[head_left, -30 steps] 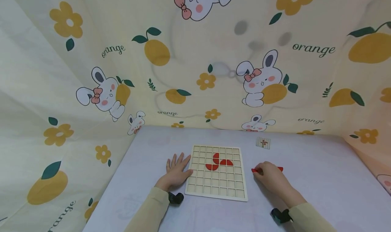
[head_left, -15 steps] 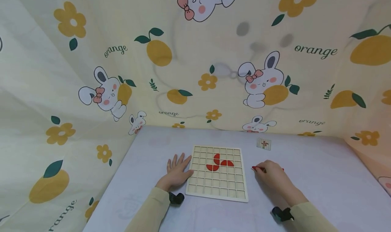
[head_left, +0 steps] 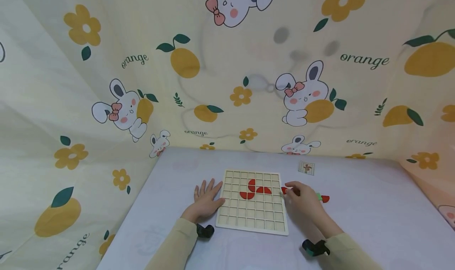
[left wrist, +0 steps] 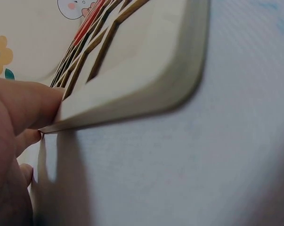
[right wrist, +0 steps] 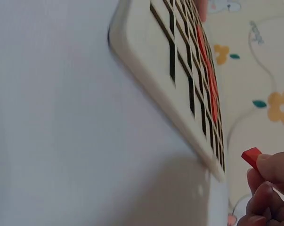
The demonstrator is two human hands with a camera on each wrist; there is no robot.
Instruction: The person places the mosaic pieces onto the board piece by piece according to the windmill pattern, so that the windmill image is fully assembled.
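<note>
A pale square board (head_left: 250, 214) with a raised grid lies on the table. Several red quarter-round tiles (head_left: 264, 190) sit in its upper middle cells. My left hand (head_left: 203, 203) rests flat at the board's left side, fingers spread; in the left wrist view its thumb (left wrist: 38, 101) touches the rim. Between thumb and fingertips, my right hand (head_left: 305, 201) pinches a small red tile (right wrist: 250, 157), held raised just off the board's right edge. Its exact shape is partly covered by the fingers. Behind that hand lie a green tile (head_left: 319, 196) and another red tile (head_left: 325, 199), both partly hidden.
A small card (head_left: 306, 167) with a grid and a reddish pinwheel pattern lies beyond the board, to the right. A printed cloth (head_left: 220, 84) with rabbits and oranges hangs behind and beside the white table (head_left: 177, 175).
My right hand has lifted the red tile and carried it left to the board's edge, exposing the green and red tiles behind it. The left hand stays in place.
</note>
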